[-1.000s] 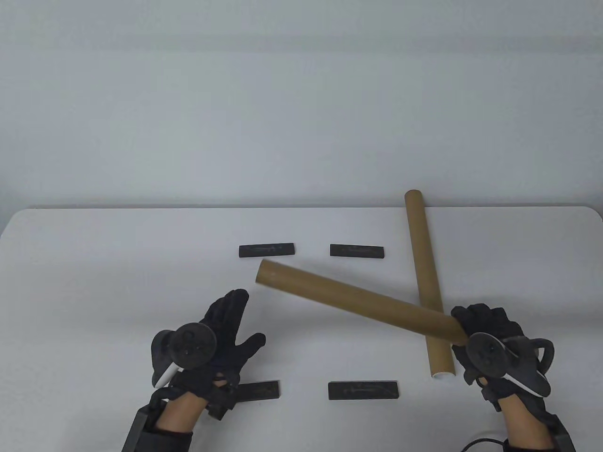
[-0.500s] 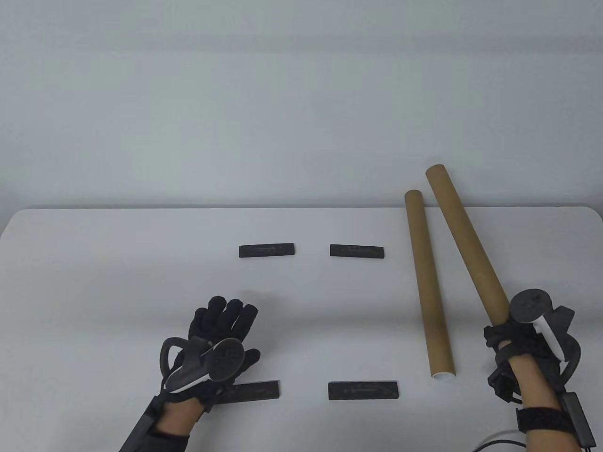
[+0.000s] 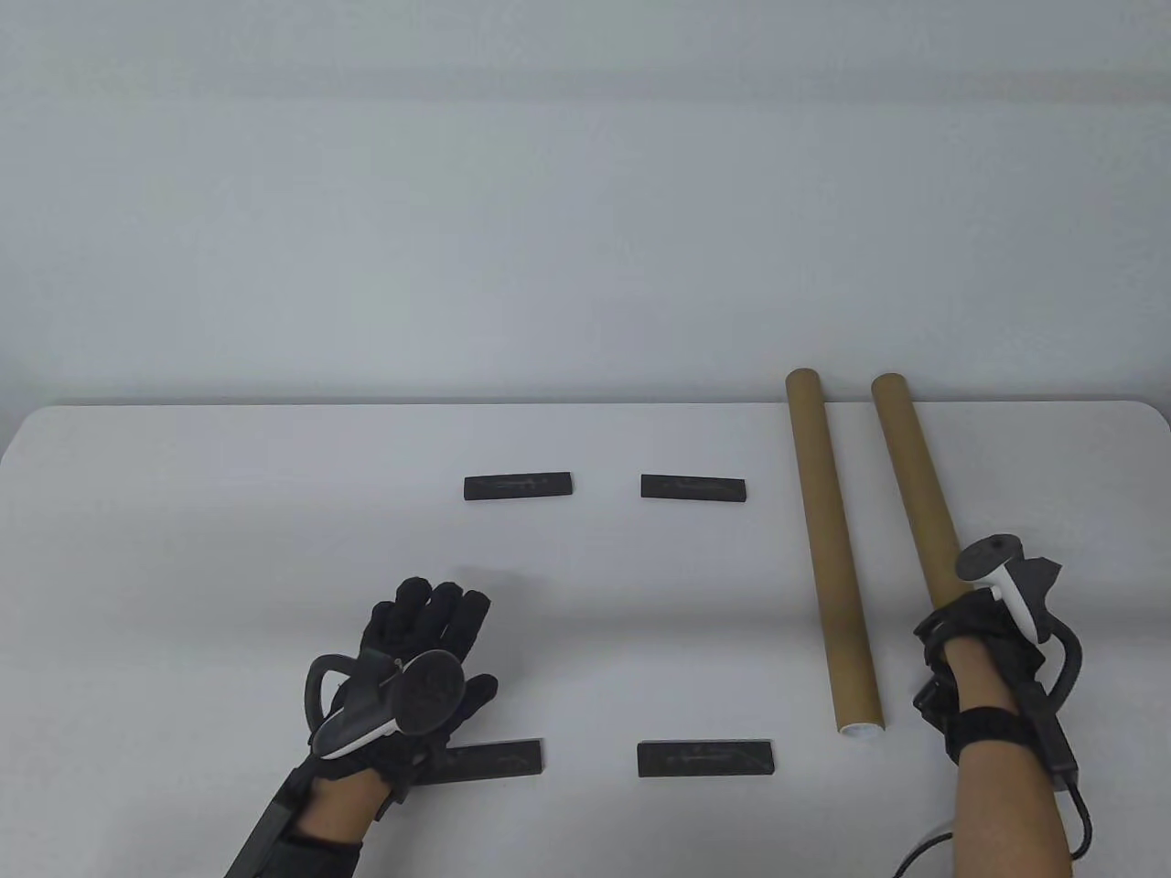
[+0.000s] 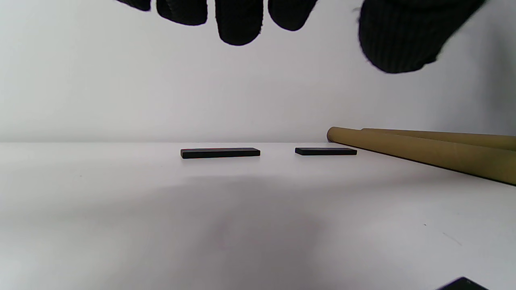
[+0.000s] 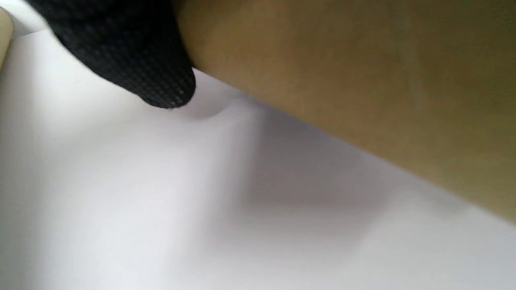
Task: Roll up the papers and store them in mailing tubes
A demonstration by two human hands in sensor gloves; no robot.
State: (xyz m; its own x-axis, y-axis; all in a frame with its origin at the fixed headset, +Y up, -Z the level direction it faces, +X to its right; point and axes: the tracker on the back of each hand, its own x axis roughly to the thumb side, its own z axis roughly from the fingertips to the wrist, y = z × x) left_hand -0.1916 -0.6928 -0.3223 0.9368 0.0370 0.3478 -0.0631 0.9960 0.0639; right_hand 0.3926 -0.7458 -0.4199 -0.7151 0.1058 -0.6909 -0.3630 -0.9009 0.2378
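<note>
Two brown cardboard mailing tubes lie side by side at the right of the white table. The left tube lies free, with a white cap at its near end. My right hand grips the near end of the right tube, which is low and parallel to the other; I cannot tell if it touches the table. In the right wrist view this tube fills the top right beside one gloved fingertip. My left hand is open and empty over the table's near left. No paper shows.
Four flat black bars lie on the table: two at the middle back, one at the front, and one partly under my left wrist. Both tubes' far ends reach past the table's back edge.
My right hand swung the tube from lying across the other tube, pointing left, round to the right and lowered it parallel beside it. My left hand turned flat and drew back slightly.
</note>
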